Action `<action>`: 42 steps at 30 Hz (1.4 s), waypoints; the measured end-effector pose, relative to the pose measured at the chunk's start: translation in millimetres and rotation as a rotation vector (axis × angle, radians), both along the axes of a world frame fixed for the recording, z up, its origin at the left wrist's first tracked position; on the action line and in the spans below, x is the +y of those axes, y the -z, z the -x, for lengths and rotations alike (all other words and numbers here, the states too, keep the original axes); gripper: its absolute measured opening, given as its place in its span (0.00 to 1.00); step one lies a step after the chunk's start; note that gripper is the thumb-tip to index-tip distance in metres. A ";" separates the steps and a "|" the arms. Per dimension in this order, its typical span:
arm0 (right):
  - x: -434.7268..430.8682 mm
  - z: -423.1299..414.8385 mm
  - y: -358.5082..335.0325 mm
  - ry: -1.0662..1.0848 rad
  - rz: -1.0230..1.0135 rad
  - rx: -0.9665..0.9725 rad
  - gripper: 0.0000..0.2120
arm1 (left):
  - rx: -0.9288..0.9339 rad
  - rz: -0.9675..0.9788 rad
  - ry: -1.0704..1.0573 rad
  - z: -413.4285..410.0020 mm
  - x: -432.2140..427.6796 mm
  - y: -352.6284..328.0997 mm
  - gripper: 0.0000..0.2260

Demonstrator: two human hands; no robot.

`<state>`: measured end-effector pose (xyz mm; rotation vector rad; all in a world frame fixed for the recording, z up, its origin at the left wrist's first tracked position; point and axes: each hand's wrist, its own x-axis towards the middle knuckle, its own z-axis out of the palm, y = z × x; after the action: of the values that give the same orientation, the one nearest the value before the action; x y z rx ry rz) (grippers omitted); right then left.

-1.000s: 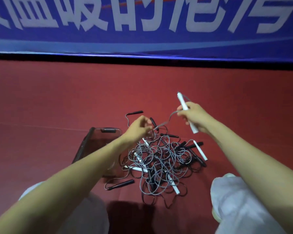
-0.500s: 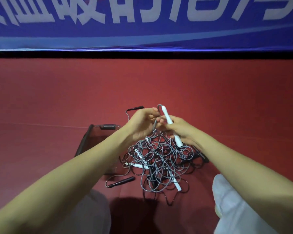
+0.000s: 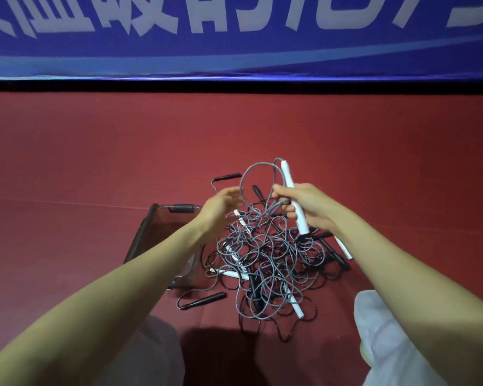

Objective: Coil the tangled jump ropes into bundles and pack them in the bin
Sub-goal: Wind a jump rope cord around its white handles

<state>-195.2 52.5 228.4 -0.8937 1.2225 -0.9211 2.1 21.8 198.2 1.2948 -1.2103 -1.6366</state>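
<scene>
Jump ropes (image 3: 271, 254) are mostly still one big knotted pile on the red floor (image 3: 95, 151), right in front of your knees, with the clear bin (image 3: 147, 232) just left of it and nothing visibly packed yet. What's new: a second ago you had the gray cord stretched between both hands, then you brought them together, and now there's a proper loop (image 3: 248, 174) standing up next to the white handle (image 3: 289, 179). So the first turn of the coil is made, nice.

Your right hand (image 3: 304, 207) is wrapped tight round that handle and pinning the cord against it. Your left hand (image 3: 221, 207) is a bit blurry but looks loose, fingers out, just beside the loop and not holding anything I can make out.

I'd guess the next bit is grabbing more slack, but the rest of that cord runs straight into the tangle, so expect snags. A black handle (image 3: 226, 176) sits just beyond the pile.
</scene>
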 end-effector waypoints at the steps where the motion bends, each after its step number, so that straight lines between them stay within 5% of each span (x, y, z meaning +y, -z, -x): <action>1: -0.1 1.1 -5.2 -0.002 0.007 -0.043 0.08 | -0.049 0.022 0.118 0.9 0.6 9.0 0.23; 4: -1.0 5.7 -17.8 -0.017 0.009 -0.136 0.07 | -0.136 0.052 0.394 14.1 4.6 23.9 0.28; 8: -2.8 17.3 -23.1 0.009 0.008 -0.176 0.07 | -0.347 0.121 0.583 18.0 4.4 35.7 0.11; 11: -3.0 26.6 -21.0 0.049 0.010 -0.086 0.05 | -0.488 0.184 0.432 2.8 -5.9 40.4 0.03; 13: -2.6 28.4 -19.1 0.053 0.010 0.055 0.04 | -0.311 0.143 0.135 -4.7 -12.4 33.3 0.02; 17: -1.1 25.5 -17.8 0.066 0.037 0.378 0.23 | 0.091 0.071 -0.195 0.0 -17.0 -7.4 0.03; 21: 3.4 14.8 -20.4 0.055 0.266 0.129 0.22 | 0.176 0.082 -0.163 8.9 -10.8 -34.2 0.04; 27: 8.3 0.3 -20.8 -0.103 0.637 0.630 0.21 | 0.027 0.259 0.157 17.1 1.9 -60.0 0.02; 30: 9.5 -3.9 -17.6 -0.035 0.633 0.651 0.14 | -0.035 0.344 0.215 14.7 4.4 -62.6 0.03; 34: 1.9 0.6 -18.5 0.116 0.625 0.689 0.11 | -0.012 0.223 0.308 10.4 7.3 -45.2 0.07; 38: -5.8 23.9 -27.2 0.385 0.589 0.684 0.09 | -0.469 0.176 0.666 -11.2 4.8 -0.6 0.06; 42: -9.1 41.2 -19.9 0.414 0.436 0.899 0.05 | -0.528 0.219 0.272 -23.8 -4.2 8.7 0.03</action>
<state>-236.4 43.4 248.2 -1.5283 2.0711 -1.1863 25.9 17.6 189.5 1.5201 -1.8960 -1.3218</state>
